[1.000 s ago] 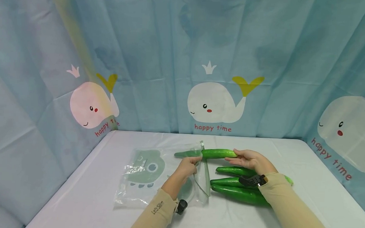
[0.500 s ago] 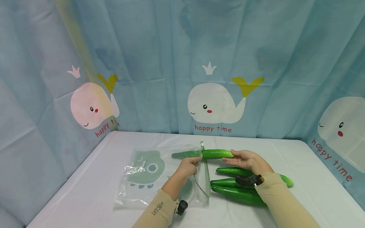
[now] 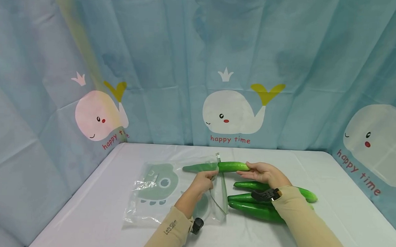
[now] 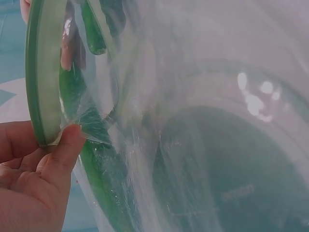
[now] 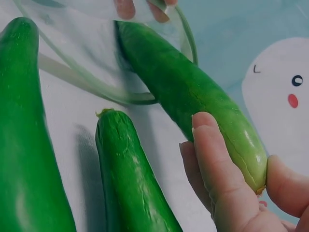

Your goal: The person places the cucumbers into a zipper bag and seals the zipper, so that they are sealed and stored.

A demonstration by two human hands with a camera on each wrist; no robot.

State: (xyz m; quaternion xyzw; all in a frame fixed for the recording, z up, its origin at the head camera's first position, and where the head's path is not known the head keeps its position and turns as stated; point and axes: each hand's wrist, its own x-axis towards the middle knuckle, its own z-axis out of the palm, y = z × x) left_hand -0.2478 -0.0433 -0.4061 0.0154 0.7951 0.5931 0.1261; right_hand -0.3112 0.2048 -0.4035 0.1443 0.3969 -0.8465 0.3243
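Behind everything we see a light-blue fabric curtain printed with white whales and red "happy time" lettering. Before it stands a flat white table. On this we find a clear plastic bag with a green cartoon print, its green-edged mouth parted towards the right side. Just beside that mouth lie three loose long green cucumbers, partly hidden under the right forearm; the two nearest us lie side by side. Another, a slender green cucumber with a pale tip, is partway through the mouth: its darker end shows inside the film, its pale end outside. We see the right hand gripping that pale end between thumb and fingers, while the left hand pinches the bag's green edge. Smallest, we note a black strap at the right wrist.
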